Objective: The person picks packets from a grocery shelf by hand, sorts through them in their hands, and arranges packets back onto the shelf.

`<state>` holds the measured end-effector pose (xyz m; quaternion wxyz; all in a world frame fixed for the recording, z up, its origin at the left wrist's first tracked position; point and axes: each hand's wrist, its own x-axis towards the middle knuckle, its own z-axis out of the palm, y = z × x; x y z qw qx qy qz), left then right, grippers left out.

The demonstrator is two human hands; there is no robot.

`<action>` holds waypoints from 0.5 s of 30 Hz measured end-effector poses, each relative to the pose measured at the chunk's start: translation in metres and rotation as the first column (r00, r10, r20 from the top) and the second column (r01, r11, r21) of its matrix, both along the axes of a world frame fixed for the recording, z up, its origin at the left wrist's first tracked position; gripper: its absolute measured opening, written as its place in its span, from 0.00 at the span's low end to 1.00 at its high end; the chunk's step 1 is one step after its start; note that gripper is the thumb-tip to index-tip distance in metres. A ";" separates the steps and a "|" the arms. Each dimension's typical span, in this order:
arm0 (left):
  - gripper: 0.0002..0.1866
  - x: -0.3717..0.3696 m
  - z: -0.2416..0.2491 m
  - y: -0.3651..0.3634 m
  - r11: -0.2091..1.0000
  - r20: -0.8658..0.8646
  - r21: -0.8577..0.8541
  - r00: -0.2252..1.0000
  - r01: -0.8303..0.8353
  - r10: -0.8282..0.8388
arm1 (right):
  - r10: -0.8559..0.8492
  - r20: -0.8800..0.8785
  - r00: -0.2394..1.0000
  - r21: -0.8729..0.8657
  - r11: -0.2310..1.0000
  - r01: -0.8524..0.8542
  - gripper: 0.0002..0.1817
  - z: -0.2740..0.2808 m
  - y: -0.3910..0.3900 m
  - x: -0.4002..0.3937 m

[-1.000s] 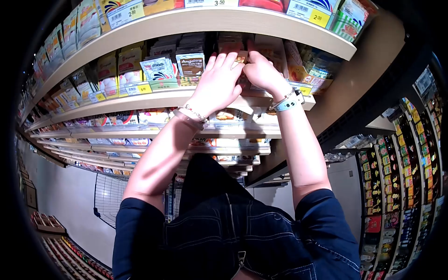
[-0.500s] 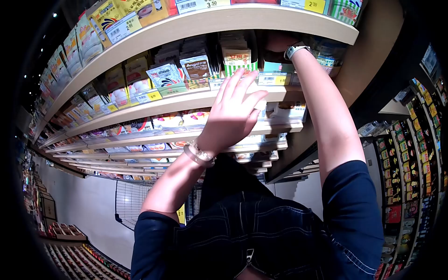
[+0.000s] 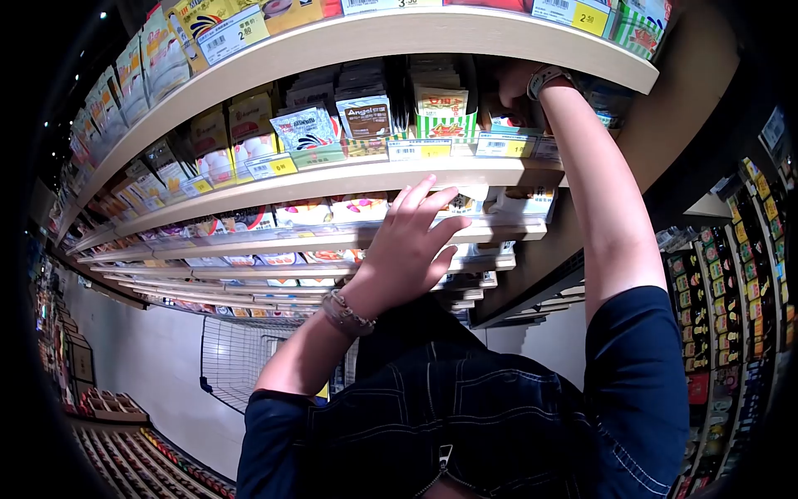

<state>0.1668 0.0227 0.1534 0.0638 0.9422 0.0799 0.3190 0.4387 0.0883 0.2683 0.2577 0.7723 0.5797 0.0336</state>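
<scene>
My right hand [image 3: 517, 83] reaches deep into a shelf row, above a price label [image 3: 504, 145] and right of the green-striped packets [image 3: 443, 112]. Shadow and packets hide its fingers, so what they touch cannot be made out. In front of the lower shelves hovers my left hand [image 3: 407, 241], fingers spread and holding nothing. Its fingertips are just below the wooden shelf edge [image 3: 357, 185]. Further left in that row stand brown Angel sachets [image 3: 364, 117] and silver-and-blue sachets [image 3: 305, 129].
An upper shelf board [image 3: 399, 32] overhangs my right hand. A wooden side panel [image 3: 673, 116] closes the shelf on the right. A wire shopping cart [image 3: 237, 353] stands behind my left arm. Another stocked rack [image 3: 731, 308] is at the far right.
My left hand has dropped from the price labels to below the shelf edge. The shelf view has shifted slightly right, while my right hand stays inside the row.
</scene>
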 end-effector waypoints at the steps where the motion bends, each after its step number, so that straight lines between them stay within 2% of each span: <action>1: 0.19 0.000 0.000 0.000 1.000 0.002 -0.001 1.000 0.001 -0.001 | -0.015 -0.015 1.000 -0.037 0.999 0.014 0.20 0.001 0.000 -0.001; 15: 0.18 -0.008 -0.002 -0.001 0.999 0.025 -0.041 1.000 0.016 -0.015 | -0.043 -0.128 0.991 -0.143 0.989 0.024 0.20 0.005 0.010 -0.002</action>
